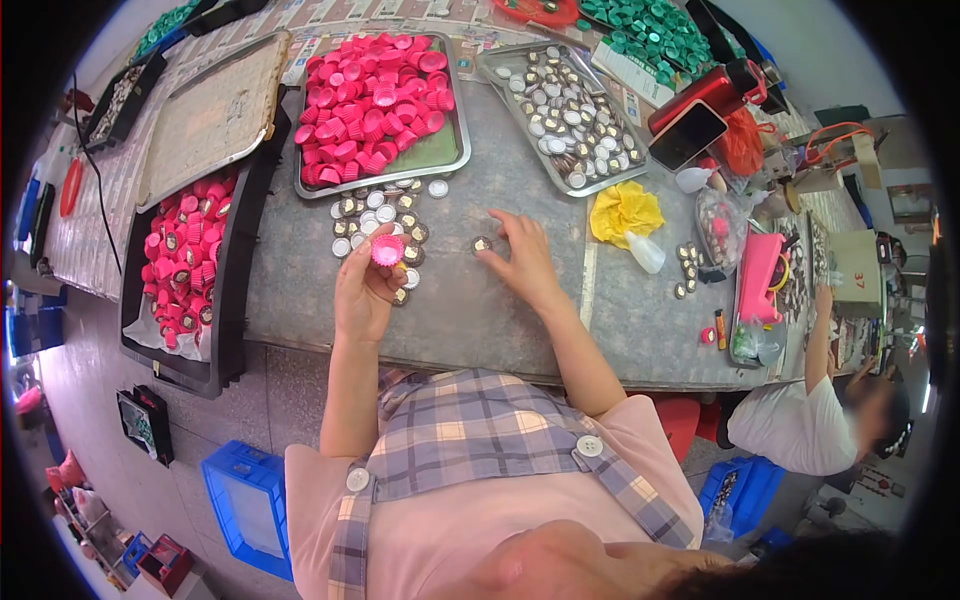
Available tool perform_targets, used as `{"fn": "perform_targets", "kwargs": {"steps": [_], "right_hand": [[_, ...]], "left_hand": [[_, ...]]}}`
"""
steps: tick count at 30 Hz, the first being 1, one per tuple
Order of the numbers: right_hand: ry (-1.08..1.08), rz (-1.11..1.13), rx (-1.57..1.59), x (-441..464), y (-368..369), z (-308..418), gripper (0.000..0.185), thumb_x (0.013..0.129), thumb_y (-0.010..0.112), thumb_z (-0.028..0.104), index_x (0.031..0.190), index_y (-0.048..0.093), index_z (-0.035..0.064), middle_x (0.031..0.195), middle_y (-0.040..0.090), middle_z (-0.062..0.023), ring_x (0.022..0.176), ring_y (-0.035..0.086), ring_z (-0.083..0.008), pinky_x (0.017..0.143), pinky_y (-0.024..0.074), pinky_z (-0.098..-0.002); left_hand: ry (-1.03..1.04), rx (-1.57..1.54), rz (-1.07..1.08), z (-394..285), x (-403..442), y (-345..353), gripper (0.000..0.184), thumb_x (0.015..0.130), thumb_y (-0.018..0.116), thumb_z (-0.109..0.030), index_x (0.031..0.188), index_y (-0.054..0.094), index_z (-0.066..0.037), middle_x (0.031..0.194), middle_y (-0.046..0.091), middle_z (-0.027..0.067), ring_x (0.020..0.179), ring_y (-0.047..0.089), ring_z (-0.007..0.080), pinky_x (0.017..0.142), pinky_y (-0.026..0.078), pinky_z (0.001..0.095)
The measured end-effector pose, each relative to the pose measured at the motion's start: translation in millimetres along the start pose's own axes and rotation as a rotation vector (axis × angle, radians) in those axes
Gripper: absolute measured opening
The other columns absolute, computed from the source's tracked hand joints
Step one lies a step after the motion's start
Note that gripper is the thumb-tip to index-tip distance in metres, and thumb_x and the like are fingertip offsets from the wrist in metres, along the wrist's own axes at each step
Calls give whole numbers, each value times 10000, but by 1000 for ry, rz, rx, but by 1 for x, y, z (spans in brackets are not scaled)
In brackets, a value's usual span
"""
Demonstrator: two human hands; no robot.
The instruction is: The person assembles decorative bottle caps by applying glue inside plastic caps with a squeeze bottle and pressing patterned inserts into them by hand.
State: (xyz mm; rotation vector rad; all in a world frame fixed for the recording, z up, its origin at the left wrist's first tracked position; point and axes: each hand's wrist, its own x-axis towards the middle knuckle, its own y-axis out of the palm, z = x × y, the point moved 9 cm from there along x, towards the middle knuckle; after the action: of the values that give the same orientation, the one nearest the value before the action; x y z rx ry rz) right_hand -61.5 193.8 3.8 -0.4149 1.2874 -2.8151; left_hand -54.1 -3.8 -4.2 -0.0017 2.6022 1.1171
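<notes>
My left hand [365, 290] is closed on a pink fluted cap [387, 250], whose hollow inside faces up. To its right, my right hand [526, 262] hovers low over the table with thumb and fingers apart. A small dark round disc with a pale centre [481, 245] lies by the thumb tip; whether they touch I cannot tell. Beside and behind my left hand spreads a loose pile of similar discs [385, 213], some white side up. Part of that pile is hidden by the hand.
A metal tray [466, 150] of pink caps stands behind the pile. Another metal tray [585, 188] holds discs. At left, a black crate [232, 330] contains pink caps with discs. Yellow cloth [627, 210], a white squeeze bottle [646, 252] and a phone [688, 135] lie right. A co-worker [800, 425] sits far right.
</notes>
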Motion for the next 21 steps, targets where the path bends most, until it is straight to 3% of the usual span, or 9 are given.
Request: {"fn": "perform_targets", "kwargs": {"steps": [2, 6, 17, 21], "right_hand": [[113, -18, -109, -1, -1, -1, 371, 616, 698, 243, 930, 541, 124, 873, 488, -48, 859, 445, -243, 741, 338, -351], [80, -15, -211, -7, 6, 1, 435, 591, 716, 267, 953, 528, 116, 889, 492, -49, 873, 442, -246, 752, 334, -352], [83, -80, -43, -14, -2, -3, 304, 622, 697, 226, 871, 570, 106, 818, 497, -42, 832, 449, -231, 725, 331, -342], [-10, -120, 100, -14, -37, 38, 270, 629, 692, 197, 861, 593, 100, 796, 496, -45, 792, 452, -229, 709, 344, -331]], "left_hand": [[-2, 16, 10, 3, 1, 0, 372, 871, 433, -235, 1111, 468, 47, 948, 580, 173, 591, 542, 106, 546, 478, 220], [-15, 37, 7, 5, 0, 2, 371, 872, 432, -245, 1101, 474, 44, 938, 585, 162, 588, 544, 110, 543, 474, 218], [-43, 33, 46, 12, -2, 8, 368, 870, 432, -238, 1112, 470, 37, 965, 579, 157, 619, 550, 119, 568, 473, 237], [-91, 65, 116, 21, -5, 19, 357, 872, 430, -220, 1136, 461, 18, 974, 580, 144, 661, 559, 122, 586, 475, 235]]}}
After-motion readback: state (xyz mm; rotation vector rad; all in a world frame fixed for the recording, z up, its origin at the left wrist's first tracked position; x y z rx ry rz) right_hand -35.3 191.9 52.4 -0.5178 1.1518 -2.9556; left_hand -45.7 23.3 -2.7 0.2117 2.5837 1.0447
